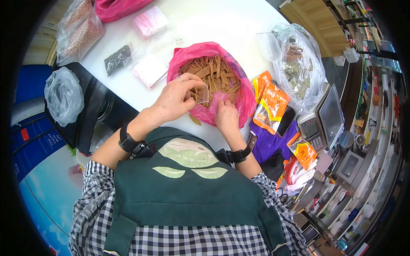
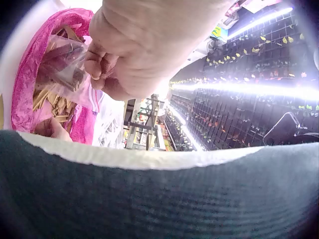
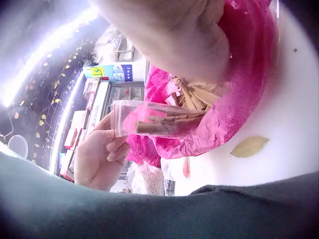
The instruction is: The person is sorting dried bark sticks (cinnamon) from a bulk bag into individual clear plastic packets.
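The left hand (image 1: 175, 100) pinched one end of the clear pouch (image 3: 159, 121), its long axis pointing at the right hand (image 1: 226, 117), just beside it in the pink bag (image 1: 246, 97), finger grip hidden.

Head camera looks steeply down from above, past the apron (image 1: 188, 200), onto the table (image 1: 222, 25), a wide fisheye with the bag (image 1: 200, 50) dead centre. Left wrist camera sits tight under the left hand (image 2: 149, 45), facing out along the palm toward the shop shelves (image 2: 249, 114), apron filling its lower half. Right wrist camera hugs the right hand (image 3: 174, 35) just as close and looks across at the other; all three views share the bag and the pouch (image 3: 159, 122).
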`<move>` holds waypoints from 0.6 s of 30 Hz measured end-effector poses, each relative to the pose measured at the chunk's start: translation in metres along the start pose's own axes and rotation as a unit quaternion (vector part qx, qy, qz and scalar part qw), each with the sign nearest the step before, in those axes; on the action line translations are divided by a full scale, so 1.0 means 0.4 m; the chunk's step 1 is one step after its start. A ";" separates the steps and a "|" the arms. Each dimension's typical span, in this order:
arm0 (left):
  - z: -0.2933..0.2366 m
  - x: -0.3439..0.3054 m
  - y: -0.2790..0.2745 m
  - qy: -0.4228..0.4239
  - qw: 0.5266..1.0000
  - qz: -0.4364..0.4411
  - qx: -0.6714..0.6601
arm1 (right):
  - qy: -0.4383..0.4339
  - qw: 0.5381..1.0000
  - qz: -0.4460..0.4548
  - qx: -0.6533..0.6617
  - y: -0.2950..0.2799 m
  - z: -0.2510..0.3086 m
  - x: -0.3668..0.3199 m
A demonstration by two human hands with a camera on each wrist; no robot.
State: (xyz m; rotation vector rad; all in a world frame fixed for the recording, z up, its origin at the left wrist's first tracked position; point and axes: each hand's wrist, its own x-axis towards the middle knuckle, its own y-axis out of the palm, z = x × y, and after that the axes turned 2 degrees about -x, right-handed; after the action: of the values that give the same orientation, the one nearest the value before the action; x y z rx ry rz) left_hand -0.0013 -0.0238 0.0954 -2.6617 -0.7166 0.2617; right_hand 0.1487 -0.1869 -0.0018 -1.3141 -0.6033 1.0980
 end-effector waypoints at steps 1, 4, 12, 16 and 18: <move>0.001 -0.001 -0.001 0.010 1.000 -0.003 0.020 | -0.011 1.000 -0.013 0.022 0.010 -0.008 0.001; 0.003 -0.002 0.000 0.022 0.999 -0.006 0.037 | -0.028 0.998 -0.032 0.038 0.022 -0.014 -0.002; 0.002 -0.004 -0.002 0.030 0.999 -0.003 0.033 | -0.058 0.991 0.008 0.123 -0.007 -0.046 0.009; 0.006 -0.004 0.002 0.024 1.000 -0.006 0.018 | -0.039 0.971 0.065 0.228 -0.055 -0.049 0.016; 0.008 -0.004 0.004 0.026 1.000 -0.009 0.012 | -0.041 0.967 0.064 0.242 -0.049 -0.053 0.020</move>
State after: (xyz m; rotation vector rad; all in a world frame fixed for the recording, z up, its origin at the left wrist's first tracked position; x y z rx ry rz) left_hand -0.0028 -0.0251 0.0919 -2.6271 -0.7168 0.1952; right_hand 0.1761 -0.1875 0.0108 -0.8946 -0.2838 1.3123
